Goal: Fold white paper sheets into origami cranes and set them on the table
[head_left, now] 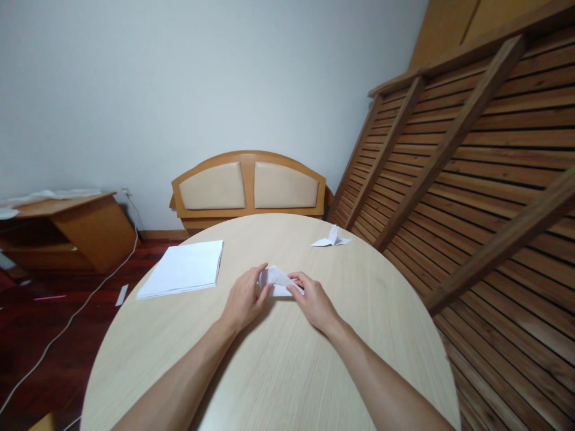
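Note:
Between my two hands is a folded sheet of white paper (276, 278), with a raised flap that comes to a point at the top. My left hand (246, 294) grips its left edge, thumb in front and fingers behind. At the right end, my right hand (312, 297) pinches the paper between thumb and fingers. The paper is low over the round table's middle; whether its lower edge touches the wood I cannot tell. Parts of both ends are hidden by my fingers.
A stack of white paper (184, 268) lies on the left of the round wooden table (278, 371). A folded paper figure (331, 238) with spread wings stands at the back right. Wooden slats (449, 179) lean close along the right, and a headboard (249, 179) stands behind.

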The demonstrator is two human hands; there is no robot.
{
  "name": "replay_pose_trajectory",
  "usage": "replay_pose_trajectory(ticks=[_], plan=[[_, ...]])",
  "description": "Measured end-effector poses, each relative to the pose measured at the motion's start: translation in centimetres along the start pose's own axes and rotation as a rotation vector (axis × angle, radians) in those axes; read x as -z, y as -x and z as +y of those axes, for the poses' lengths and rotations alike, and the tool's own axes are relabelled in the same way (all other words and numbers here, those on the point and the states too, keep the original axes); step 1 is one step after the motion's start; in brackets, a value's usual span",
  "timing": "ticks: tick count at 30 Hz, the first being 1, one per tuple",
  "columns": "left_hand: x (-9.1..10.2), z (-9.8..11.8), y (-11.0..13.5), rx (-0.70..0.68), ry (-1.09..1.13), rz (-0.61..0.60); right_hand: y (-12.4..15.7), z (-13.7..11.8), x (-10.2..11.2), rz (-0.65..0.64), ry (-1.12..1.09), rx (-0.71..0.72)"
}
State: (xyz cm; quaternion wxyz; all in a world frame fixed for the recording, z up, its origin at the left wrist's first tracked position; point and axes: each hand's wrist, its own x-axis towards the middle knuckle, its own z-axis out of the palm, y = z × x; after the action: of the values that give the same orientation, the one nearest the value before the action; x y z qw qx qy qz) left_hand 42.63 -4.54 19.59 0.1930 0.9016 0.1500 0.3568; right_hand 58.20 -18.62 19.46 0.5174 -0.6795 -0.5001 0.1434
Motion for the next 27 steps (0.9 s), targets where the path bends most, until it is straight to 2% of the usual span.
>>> replay_pose_trajectory(ticks=[5, 8, 13, 19, 27], plan=[[-0.8, -0.3, -0.1, 0.295, 0.377, 0.023, -0.1, -0.1, -0.2, -0.053, -0.166, -0.063], [-1.2, -0.4, -0.2, 0.382, 0.563, 0.002, -0.1, 0.2, -0.2, -0.073, -0.177, -0.086], [-1.2, -0.3, -0.3, 0.415, 0.597, 0.004, 0.1, 0.6, -0.1, -0.126, -0.157, -0.061], [-1.3, 0.2, -0.2, 0.436, 0.629, 0.003, 0.0, 0.8, 0.0, -0.107, -0.105, -0.061], [-1.5, 0.5, 0.1, 0.416, 0.737, -0.11, 0.3, -0.2, 0.3, -0.109, -0.008, -0.042]])
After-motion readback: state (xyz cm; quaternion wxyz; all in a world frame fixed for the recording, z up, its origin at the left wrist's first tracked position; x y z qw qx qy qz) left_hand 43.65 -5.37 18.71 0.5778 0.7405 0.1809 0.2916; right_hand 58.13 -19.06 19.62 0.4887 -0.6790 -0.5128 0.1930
